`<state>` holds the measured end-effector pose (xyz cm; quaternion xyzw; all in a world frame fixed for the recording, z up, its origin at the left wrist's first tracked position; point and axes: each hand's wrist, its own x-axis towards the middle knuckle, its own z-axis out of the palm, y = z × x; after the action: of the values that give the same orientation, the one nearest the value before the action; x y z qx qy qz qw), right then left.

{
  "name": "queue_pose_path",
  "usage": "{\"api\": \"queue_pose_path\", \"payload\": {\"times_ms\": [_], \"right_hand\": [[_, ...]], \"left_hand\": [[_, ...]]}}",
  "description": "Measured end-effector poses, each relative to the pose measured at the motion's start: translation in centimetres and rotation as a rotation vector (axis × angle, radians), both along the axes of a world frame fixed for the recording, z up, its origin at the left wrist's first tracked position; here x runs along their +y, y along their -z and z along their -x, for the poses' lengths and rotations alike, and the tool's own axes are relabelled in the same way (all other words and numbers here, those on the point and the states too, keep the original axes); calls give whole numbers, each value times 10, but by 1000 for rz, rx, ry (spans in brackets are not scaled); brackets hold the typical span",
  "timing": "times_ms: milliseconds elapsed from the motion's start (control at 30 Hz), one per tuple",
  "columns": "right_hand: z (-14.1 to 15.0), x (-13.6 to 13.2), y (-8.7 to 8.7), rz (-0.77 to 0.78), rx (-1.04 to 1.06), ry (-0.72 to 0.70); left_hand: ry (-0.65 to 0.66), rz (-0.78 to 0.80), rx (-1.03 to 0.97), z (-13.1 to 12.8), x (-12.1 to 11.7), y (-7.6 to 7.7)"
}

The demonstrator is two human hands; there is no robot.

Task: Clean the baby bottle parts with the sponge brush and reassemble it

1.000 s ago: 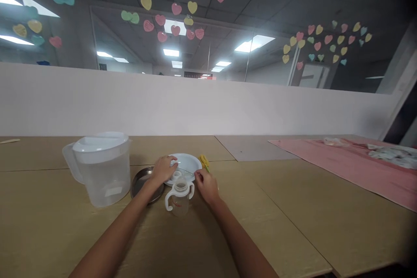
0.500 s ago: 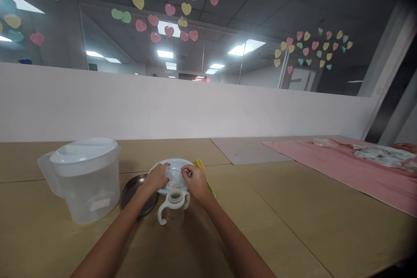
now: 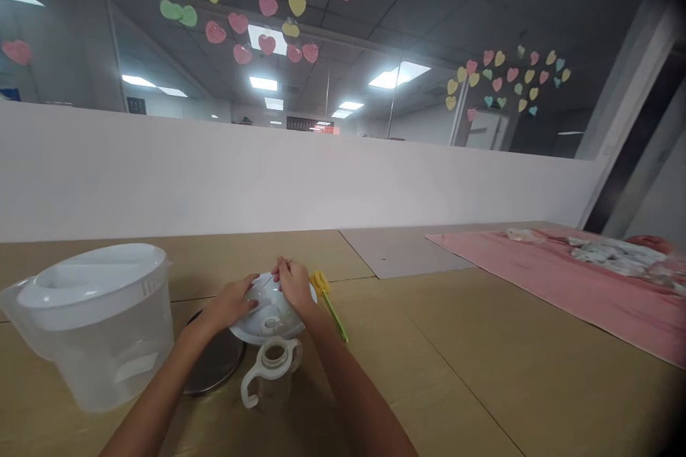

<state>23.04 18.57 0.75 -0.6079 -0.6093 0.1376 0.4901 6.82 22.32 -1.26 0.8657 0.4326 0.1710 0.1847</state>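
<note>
My right hand [image 3: 292, 284] is closed in a pinch over the far side of a white bowl [image 3: 247, 335]. A thin, dark, stick-like piece [image 3: 269, 280] juts from its fingertips. My left hand [image 3: 234, 304] lies at the bowl's left side, thumb and fingers apart, with nothing visible between them. Inside the bowl is a clear, rounded part [image 3: 269, 326]; its exact kind is hard to make out. Close in front of the bowl stands a clear baby bottle [image 3: 276, 389] upright, its neck uncapped, with a white two-handled ring [image 3: 274, 370] around it.
A large lidded plastic pitcher [image 3: 115, 350] stands at the left. Beside it a dark round metal tray [image 3: 217, 364] is partly covered by my left forearm. A brush with a yellow sponge head [image 3: 320, 282] and green handle lies right of the bowl. Pink cloth [image 3: 514, 278] covers the far right.
My right hand has moved left and up over the bowl, with the thin piece now visible in its pinch. My left hand has shifted left. The view has turned slightly.
</note>
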Motion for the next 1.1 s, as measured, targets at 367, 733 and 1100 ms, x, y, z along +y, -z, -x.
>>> {"api": "queue_pose_path", "payload": {"times_ms": [367,733,1100], "right_hand": [[-33,-34,-47,-138,95,188],[-34,-57,-63,-67,22,98],[-54,-26,-14,400,-106,44]], "left_hand": [[-14,-204,336,-27,-12,15],[57,-239,241,-35,-17,16],[53,-169,211,-23,-11,13]]}}
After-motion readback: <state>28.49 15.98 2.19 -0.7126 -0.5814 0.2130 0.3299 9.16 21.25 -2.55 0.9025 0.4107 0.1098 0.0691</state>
